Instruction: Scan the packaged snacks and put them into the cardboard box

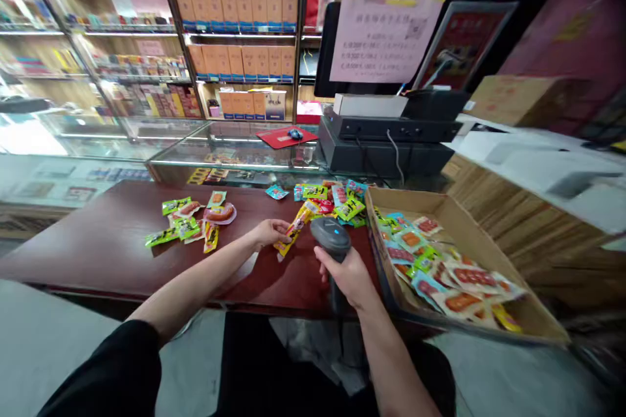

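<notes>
My left hand [272, 233] is closed on a long yellow snack packet [297, 227], held tilted just above the brown tabletop [122, 234]. In my right hand [349, 273] is a dark handheld barcode scanner [331, 236], its head close to the packet's right side. Behind the packet and scanner lies a pile of small snack packets [348, 208], green, blue and red. Farther left on the table sits a looser group of green, yellow and clear packets [186, 228], one showing a sausage [220, 213].
To the right, an open cardboard box [489, 228] holds several mixed snack packets. Behind the table stands a glass counter [235, 143] with a red mouse pad [278, 137]. A black cash drawer [381, 156] and a monitor with a paper sign [381, 42] rise at the back right.
</notes>
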Demonstrator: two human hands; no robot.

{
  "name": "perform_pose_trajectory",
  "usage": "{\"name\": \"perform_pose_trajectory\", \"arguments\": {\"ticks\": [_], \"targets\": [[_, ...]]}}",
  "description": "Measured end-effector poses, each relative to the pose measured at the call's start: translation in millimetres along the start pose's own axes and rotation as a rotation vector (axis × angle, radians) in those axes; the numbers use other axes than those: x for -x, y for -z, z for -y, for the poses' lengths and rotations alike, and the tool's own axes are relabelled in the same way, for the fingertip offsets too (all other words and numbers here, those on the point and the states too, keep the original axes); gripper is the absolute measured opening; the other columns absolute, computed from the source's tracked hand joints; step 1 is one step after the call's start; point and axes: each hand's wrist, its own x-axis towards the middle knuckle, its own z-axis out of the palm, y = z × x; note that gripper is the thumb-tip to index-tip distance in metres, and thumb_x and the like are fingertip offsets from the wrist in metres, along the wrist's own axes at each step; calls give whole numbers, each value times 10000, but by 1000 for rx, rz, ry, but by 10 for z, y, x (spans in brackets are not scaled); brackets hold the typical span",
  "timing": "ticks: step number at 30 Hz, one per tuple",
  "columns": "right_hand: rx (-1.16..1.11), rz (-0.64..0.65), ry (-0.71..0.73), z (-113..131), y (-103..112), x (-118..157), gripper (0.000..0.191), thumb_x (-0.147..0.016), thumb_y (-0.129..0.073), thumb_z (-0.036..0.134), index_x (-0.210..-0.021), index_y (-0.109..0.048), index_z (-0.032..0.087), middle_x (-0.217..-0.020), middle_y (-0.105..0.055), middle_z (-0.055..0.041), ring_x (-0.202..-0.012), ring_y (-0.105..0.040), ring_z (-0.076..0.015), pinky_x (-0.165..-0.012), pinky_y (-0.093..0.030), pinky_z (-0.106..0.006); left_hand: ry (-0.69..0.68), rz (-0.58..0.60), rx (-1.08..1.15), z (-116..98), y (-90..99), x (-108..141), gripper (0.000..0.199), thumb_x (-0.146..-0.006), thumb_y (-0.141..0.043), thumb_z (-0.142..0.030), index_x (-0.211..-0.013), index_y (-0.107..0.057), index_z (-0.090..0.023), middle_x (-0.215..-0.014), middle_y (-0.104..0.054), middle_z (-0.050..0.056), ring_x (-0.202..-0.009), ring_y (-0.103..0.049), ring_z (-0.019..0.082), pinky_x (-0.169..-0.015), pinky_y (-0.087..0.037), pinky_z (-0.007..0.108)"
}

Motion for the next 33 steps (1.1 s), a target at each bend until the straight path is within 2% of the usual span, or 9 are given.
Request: {"name": "perform_pose_trajectory", "arguments": {"ticks": [4, 9, 16, 24, 29, 33], "targets": [[-23, 42, 52, 74, -93, 83, 359, -698, -722, 485, -761, -577, 163, -475, -574, 6, -379, -515, -119, -399, -416, -226, -43, -25, 37, 80, -186, 258, 537, -414, -914, -178, -816, -559, -144, -700, -652, -14, -609, -660, 147, -581, -561, 293], [-8, 32, 52, 116, -105, 230, 338, -714, -712, 472, -775, -589, 163, -490, -575, 10, -385, -517, -118, -394, -417, -222, 1, 18, 3, 107, -365, 450, 542, -451, -913, -258, -814, -523, -158, -656, -612, -36, -587, -650, 148, -566, -565, 314], [22, -11, 87, 117, -56, 285, 344, -739, -698, 481, -800, -621, 152, -509, -596, -5, -398, -543, -127, -417, -447, -232, -18, 47, 3, 44, -483, 531, 532, -459, -910, -260, -819, -532, -153, -657, -623, -23, -592, -648, 148, -533, -547, 277], [-14, -27, 123, 144, 4, 308, 362, -732, -707, 493, -805, -630, 147, -508, -595, 1, -401, -544, -128, -419, -457, -240, -20, 39, -14, -21, -524, 531, 543, -437, -915, -248, -821, -544, -151, -641, -629, -24, -562, -644, 149, -508, -527, 262], [-37, -77, 134, 128, 172, 340, 377, -727, -711, 506, -843, -634, 156, -510, -611, -3, -406, -562, -137, -418, -456, -239, -55, 76, -61, -119, -607, 469, 532, -448, -910, -269, -837, -565, -155, -677, -655, -9, -560, -643, 140, -483, -493, 228], [-59, -187, 164, 162, 485, 422, 369, -723, -718, 508, -831, -606, 173, -516, -606, 6, -406, -554, -134, -408, -449, -236, -107, 120, -97, -367, -881, 309, 497, -461, -903, -255, -816, -569, -156, -685, -671, 2, -529, -615, 109, -430, -420, 172]]}}
